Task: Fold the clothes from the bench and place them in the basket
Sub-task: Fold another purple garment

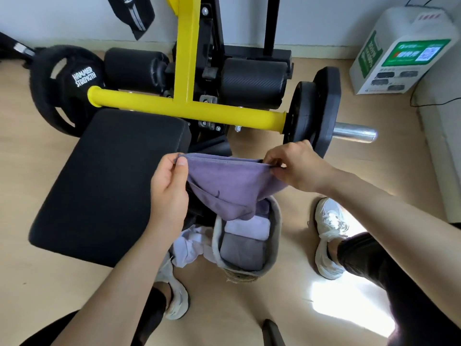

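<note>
Left hand (169, 196), right hand (300, 168), fingers (270, 161) pinching purple cloth (229, 186), HAMMER STRENGTH plate (65, 84)

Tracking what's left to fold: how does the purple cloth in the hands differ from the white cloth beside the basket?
The purple cloth hangs over the basket, pinched by the left hand and right hand; the white cloth lies beside the basket, untouched. The purple cloth is stretched fairly smooth; the white cloth is crumpled. Neither lies folded in the basket.

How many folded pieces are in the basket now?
2 in the basket: a pale lilac piece in the middle, a grey piece at the near end. The held purple cloth covers the far end, maybe hiding more.
</note>
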The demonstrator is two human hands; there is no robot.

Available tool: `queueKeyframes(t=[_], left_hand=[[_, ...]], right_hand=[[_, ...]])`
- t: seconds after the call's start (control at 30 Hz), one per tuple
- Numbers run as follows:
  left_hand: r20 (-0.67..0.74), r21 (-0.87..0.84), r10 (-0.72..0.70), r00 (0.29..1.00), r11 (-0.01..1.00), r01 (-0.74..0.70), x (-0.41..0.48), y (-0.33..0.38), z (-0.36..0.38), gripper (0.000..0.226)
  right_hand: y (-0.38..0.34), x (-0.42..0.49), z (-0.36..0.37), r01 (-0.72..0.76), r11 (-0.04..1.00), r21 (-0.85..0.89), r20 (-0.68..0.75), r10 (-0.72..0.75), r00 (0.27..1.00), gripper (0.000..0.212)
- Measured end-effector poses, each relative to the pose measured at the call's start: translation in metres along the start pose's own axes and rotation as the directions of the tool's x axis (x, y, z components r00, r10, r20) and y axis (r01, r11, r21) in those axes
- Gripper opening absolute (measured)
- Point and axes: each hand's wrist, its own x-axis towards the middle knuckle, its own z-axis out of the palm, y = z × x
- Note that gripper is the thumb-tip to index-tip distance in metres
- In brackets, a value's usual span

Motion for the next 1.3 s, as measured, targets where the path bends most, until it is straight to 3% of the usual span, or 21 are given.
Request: queueKeyframes(t=[0.13,0.27,0.37,0.5,0.6,0.73,0.9,1.1,1.2,1.3], left_hand=[[-0.082,-0.004,-0.003,0.997,1.000,0.003,0.009,-0.003,-0.012,0.026],[-0.132,0.012,0.015,0.991,1.000,-0.014,0.013,-0.004,-0.019,0.021],[-0.142,0.054,0.032,0.989,0.998,-0.025,0.015,-0.007,-0.022,0.020],[-0.182,0.109,0.075,0.981,0.992,-0.055,0.018,-0.009,-0.027,0.014],[-0.164,0.170,0.116,0.980,0.982,-0.088,0.017,-0.009,-0.028,0.014],[-0.075,0.258,0.185,0.980,0.953,-0.160,0.016,-0.004,-0.034,0.013],[0.068,0.397,0.224,0.972,0.888,-0.232,0.013,-0.004,-0.035,0.023],[0.166,0.538,0.272,0.948,0.781,-0.318,0.009,-0.018,-0.026,0.019],[0.050,0.429,0.182,0.982,0.884,-0.186,0.011,-0.012,-0.024,0.024],[0.024,0.066,0.035,0.999,0.997,-0.036,0.014,-0.002,-0.020,0.020]], right_hand=[[0.013,0.001,-0.011,-0.078,0.996,-0.052,-0.032,0.076,0.997,0.011],[0.024,-0.001,-0.015,-0.116,0.974,-0.196,-0.005,0.117,0.993,0.012],[0.029,-0.001,-0.018,-0.150,0.968,-0.202,-0.054,0.142,0.988,0.015],[0.035,0.001,-0.035,-0.136,0.990,-0.050,-0.108,0.130,0.986,0.008],[0.033,-0.002,-0.045,-0.166,0.985,-0.053,-0.159,0.156,0.975,0.011],[0.031,-0.006,-0.052,-0.122,0.992,0.033,-0.339,0.126,0.932,0.010],[0.035,-0.005,-0.066,-0.183,0.895,0.407,-0.487,0.383,0.785,0.005],[0.047,0.002,-0.062,-0.183,0.813,0.553,-0.465,0.483,0.742,0.010],[0.053,0.003,-0.060,-0.206,0.825,0.526,-0.452,0.476,0.754,0.022],[0.055,0.003,-0.055,-0.280,0.808,0.519,-0.362,0.504,0.784,0.018]])
